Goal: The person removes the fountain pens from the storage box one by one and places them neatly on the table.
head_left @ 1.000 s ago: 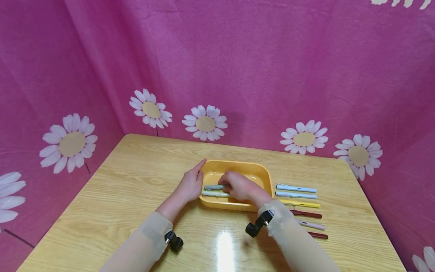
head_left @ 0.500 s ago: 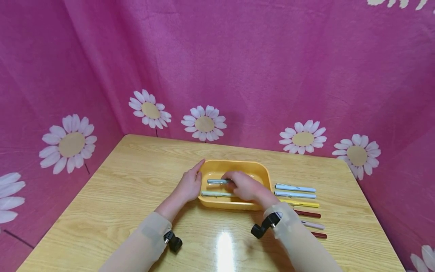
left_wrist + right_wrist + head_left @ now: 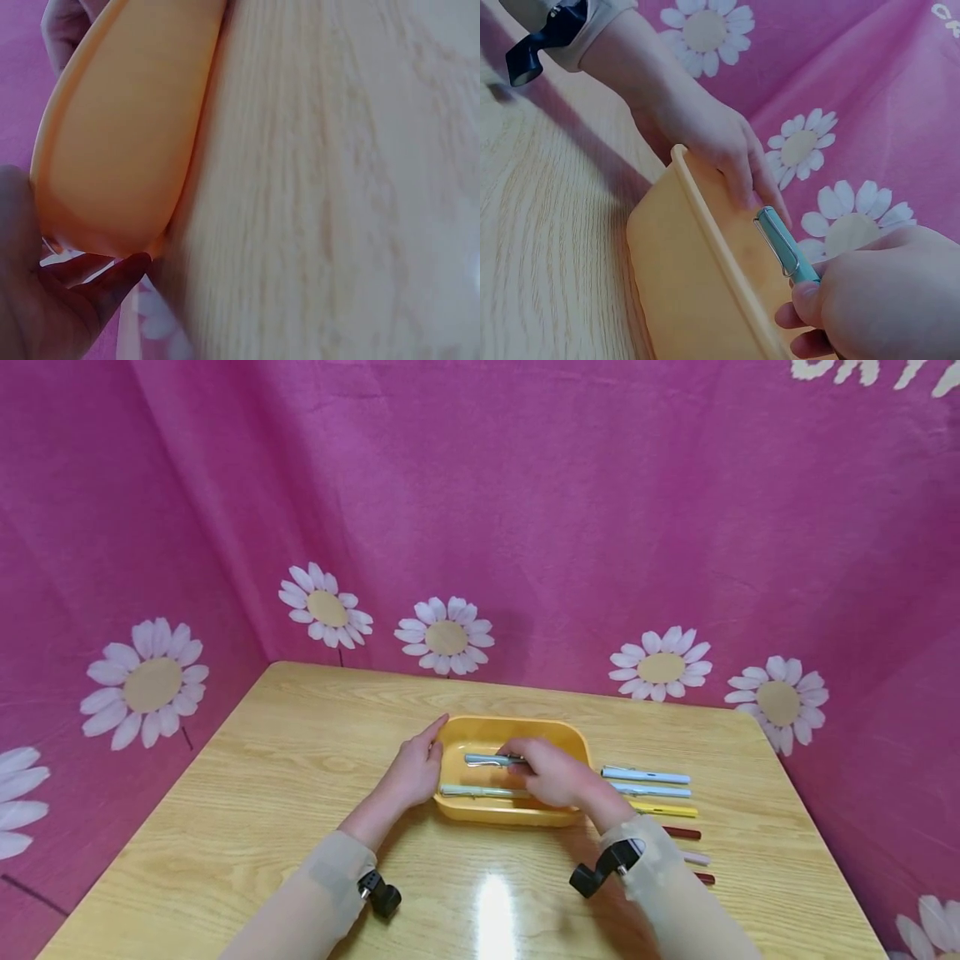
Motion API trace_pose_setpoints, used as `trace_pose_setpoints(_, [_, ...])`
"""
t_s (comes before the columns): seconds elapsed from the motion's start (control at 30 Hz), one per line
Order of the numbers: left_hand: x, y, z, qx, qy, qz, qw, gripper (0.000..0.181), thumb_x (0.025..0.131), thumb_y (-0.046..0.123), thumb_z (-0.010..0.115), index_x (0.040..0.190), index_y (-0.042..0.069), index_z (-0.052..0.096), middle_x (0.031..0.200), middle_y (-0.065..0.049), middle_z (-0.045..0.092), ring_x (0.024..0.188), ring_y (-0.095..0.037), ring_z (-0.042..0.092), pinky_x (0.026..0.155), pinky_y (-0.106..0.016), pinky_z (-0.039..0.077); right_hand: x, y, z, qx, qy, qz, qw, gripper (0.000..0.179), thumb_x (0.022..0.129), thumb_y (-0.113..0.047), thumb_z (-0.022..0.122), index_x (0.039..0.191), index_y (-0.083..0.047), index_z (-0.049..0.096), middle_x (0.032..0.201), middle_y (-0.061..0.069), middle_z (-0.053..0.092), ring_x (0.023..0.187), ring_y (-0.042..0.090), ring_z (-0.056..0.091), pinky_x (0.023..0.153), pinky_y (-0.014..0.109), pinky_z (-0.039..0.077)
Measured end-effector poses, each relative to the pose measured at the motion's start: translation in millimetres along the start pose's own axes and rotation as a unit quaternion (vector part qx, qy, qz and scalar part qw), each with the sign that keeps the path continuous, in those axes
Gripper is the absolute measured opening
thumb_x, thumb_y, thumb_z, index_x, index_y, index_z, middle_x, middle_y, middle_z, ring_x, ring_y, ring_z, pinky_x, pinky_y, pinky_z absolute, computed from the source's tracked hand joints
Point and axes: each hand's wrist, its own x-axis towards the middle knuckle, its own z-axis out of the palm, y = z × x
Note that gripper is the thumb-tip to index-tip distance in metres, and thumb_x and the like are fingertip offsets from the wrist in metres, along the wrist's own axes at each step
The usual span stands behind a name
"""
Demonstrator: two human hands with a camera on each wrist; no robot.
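Note:
A yellow-orange tray [image 3: 487, 815] stands on the table. At its left end my left hand [image 3: 411, 768] holds the wall, the thumb over the rim and the fingers outside, as the left wrist view shows the hand [image 3: 56, 311] against the tray end. My right hand [image 3: 557, 774] is over the tray, pinching a blue-green capped pen [image 3: 782, 244] with a wire clip between thumb and fingers. The pen lies level, cap end to the left; its other end is hidden by the hand. A pale green pen [image 3: 476, 791] lies along the tray's near side, partly covered by the right hand.
Right of the tray several pens lie in a column: two light blue, with one light blue pen [image 3: 647, 775] farthest back, then a yellow pen [image 3: 667, 810], dark red ones and a pale lilac one partly under the right forearm. A pink flowered curtain [image 3: 525, 527] backs the wooden table [image 3: 315, 727].
My right hand has lifted the blue-green pen from beside the pale green one and shifted it slightly back and right. The left hand stays at the tray's left end.

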Motion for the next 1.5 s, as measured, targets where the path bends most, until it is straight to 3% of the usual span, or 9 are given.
trace_pose_setpoints(0.13, [0.9,-1.4,-0.6,0.016,-0.004,0.009,0.9998,0.054,0.112,0.008,0.042,0.165,0.008,0.037,0.137,-0.027,0.064,0.084,-0.026,0.067,0.097,-0.047,0.056,-9.9,-1.2,-5.5,0.003,0.0,-0.003,1.0,0.024,0.104,0.003,0.058,0.123,0.0,0.071,0.115,0.01,0.072,0.104,0.021,0.066,0.094,0.042,0.058])
trace_pose_setpoints(0.33, [1.0,-0.2,-4.0,0.044,-0.009,0.021,0.9987,0.054,0.111,0.006,0.042,0.164,0.004,0.036,0.144,-0.029,0.059,0.108,-0.03,0.066,0.112,-0.05,0.048,-25.3,-4.0,-16.4,0.012,0.001,0.003,0.9999,0.024,0.104,0.003,0.058,0.123,-0.001,0.072,0.112,0.01,0.072,0.096,0.018,0.062,0.088,0.04,0.057])
trace_pose_setpoints(0.63, [1.1,2.1,-7.7,0.059,-0.021,0.027,0.9977,0.054,0.11,0.005,0.041,0.164,0.003,0.035,0.128,-0.031,0.067,0.079,-0.024,0.064,0.093,-0.045,0.056,-49.0,-6.8,-33.7,0.005,0.005,0.01,0.9999,0.021,0.105,0.0,0.06,0.123,-0.003,0.072,0.103,0.002,0.069,0.085,0.015,0.057,0.077,0.033,0.054])
trace_pose_setpoints(0.77, [1.6,3.3,-9.0,0.056,-0.031,0.029,0.9975,0.054,0.11,0.003,0.04,0.164,0.001,0.034,0.105,-0.029,0.068,0.054,-0.017,0.046,0.08,-0.045,0.057,-60.4,-8.3,-38.9,-0.002,0.008,0.022,0.9997,0.022,0.105,-0.001,0.061,0.124,-0.006,0.072,0.101,0.0,0.069,0.084,0.014,0.057,0.076,0.033,0.054])
trace_pose_setpoints(0.83, [1.8,4.3,-9.4,0.059,-0.034,0.031,0.9972,0.054,0.11,0.003,0.04,0.164,0.001,0.034,0.103,-0.028,0.067,0.055,-0.017,0.045,0.083,-0.045,0.056,-66.6,-8.3,-41.3,-0.005,0.01,0.025,0.9996,0.023,0.105,0.0,0.061,0.125,-0.006,0.072,0.101,0.001,0.069,0.084,0.014,0.057,0.076,0.033,0.054])
trace_pose_setpoints(0.97, [2.4,5.4,-9.0,0.062,-0.027,0.037,0.997,0.054,0.11,0.003,0.041,0.163,0.0,0.036,0.127,-0.031,0.066,0.081,-0.025,0.063,0.098,-0.047,0.053,-78.9,-7.5,-45.8,-0.003,0.015,0.031,0.9994,0.026,0.104,0.004,0.06,0.124,-0.007,0.072,0.098,-0.003,0.066,0.083,0.013,0.056,0.076,0.032,0.052])
trace_pose_setpoints(1.07, [2.4,4.9,-8.6,0.065,-0.021,0.039,0.9969,0.053,0.109,0.003,0.041,0.163,0.0,0.037,0.142,-0.031,0.06,0.105,-0.031,0.065,0.106,-0.049,0.051,-86.6,-6.2,-48.1,-0.002,0.02,0.03,0.9993,0.025,0.104,0.004,0.059,0.123,-0.007,0.072,0.092,-0.007,0.061,0.079,0.012,0.055,0.073,0.031,0.05])
trace_pose_setpoints(1.27, [2.1,2.1,-7.1,0.062,-0.02,0.026,0.9976,0.053,0.111,0.006,0.039,0.164,0.003,0.036,0.143,-0.03,0.059,0.101,-0.03,0.067,0.104,-0.048,0.052,-101.0,-3.7,-50.4,-0.009,0.028,0.025,0.9992,0.023,0.105,0.001,0.06,0.122,-0.01,0.072,0.091,-0.006,0.061,0.077,0.01,0.054,0.071,0.03,0.049])
trace_pose_setpoints(1.5, [2.6,0.5,-4.8,0.057,-0.015,0.03,0.9978,0.053,0.111,0.006,0.04,0.164,0.002,0.036,0.147,-0.03,0.056,0.121,-0.032,0.063,0.113,-0.051,0.046,-125.1,-0.7,-52.9,0.006,0.037,0.025,0.999,0.027,0.104,0.003,0.062,0.123,-0.013,0.072,0.093,-0.011,0.061,0.082,0.011,0.058,0.074,0.029,0.052])
